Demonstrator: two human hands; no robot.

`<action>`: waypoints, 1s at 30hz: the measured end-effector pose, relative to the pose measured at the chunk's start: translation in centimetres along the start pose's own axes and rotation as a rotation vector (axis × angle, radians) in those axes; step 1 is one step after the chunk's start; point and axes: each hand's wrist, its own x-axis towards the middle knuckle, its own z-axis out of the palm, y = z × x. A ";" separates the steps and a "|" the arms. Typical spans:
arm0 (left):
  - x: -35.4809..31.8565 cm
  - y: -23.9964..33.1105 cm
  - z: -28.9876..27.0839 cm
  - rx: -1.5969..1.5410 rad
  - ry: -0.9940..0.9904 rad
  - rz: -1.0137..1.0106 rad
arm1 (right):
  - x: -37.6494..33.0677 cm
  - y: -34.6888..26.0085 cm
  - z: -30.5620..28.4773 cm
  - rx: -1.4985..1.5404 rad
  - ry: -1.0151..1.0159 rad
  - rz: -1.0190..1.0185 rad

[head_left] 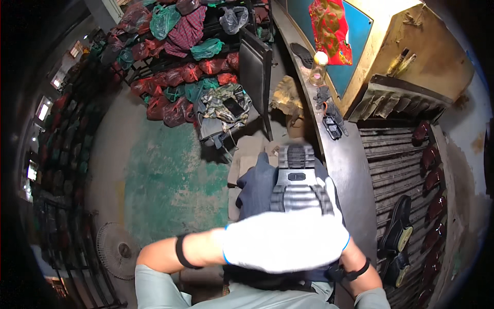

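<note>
While the white-gloved hands meet over the lap, a dark sole (pixel 297 191) lies tread up just beyond them, its near end hidden by the gloves. The right hand (pixel 330 226) holds it, fingers along its right edge; the left hand (pixel 260 242) lies across the near end, and I cannot tell how its fingers are set.

Beyond the knees, a chair (pixel 254 72) with an upright black back stands between the person and part of the shelves (pixel 185 62). Camouflage cloth (pixel 213 103) covers its seat, with a phone (pixel 235 106) on top. Along the bench (pixel 350 185), just right of the sole, lie a black object (pixel 332 127), a grey glove (pixel 325 98), a bottle (pixel 317 74) and, farther off, another sole (pixel 302 54). A red bag (pixel 329 31) hangs against the blue panel of a cabinet (pixel 424 56).

The bench is narrow, grey and smooth; right of it runs a slatted rack (pixel 383 170). The floor (pixel 172 170) is worn green paint, with a fan (pixel 121 250) at lower left.

Counted: two soles, one bottle, one phone, one chair, one fan, two dark shoes (pixel 397 226) on the slats. Maroon shoes (pixel 432 179) line the rack's far edge, at least five; the red and green bags on the shelves overlap too much to count.
</note>
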 end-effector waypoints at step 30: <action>-7.2 -0.6 10.9 -0.502 0.551 -0.645 | 1.2 -0.3 -1.6 0.383 -0.261 0.173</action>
